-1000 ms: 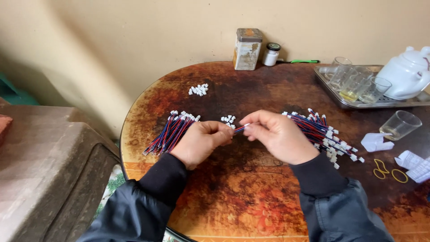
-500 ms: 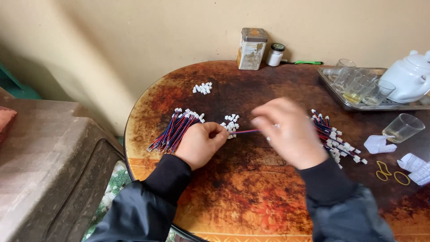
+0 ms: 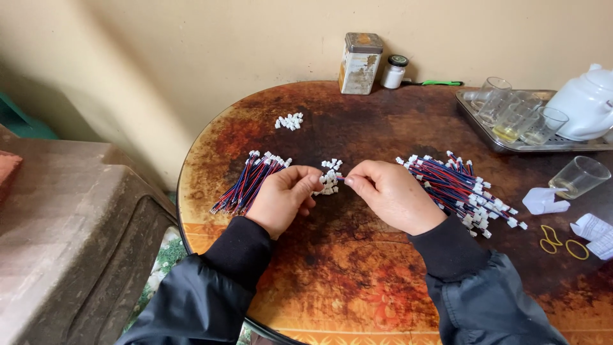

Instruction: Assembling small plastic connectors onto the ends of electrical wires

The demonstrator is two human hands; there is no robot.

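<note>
Mid-assembly here: my left hand (image 3: 281, 198) pinches a white connector (image 3: 329, 181), right hand (image 3: 393, 195) grips a wire, mid-surface. Next I'd need careful alignment to seat it.

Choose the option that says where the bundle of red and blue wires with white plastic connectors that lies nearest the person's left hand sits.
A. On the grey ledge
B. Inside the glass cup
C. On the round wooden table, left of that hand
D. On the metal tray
C: the bundle of red and blue wires lies on the round wooden table, just left of the left hand.
</note>
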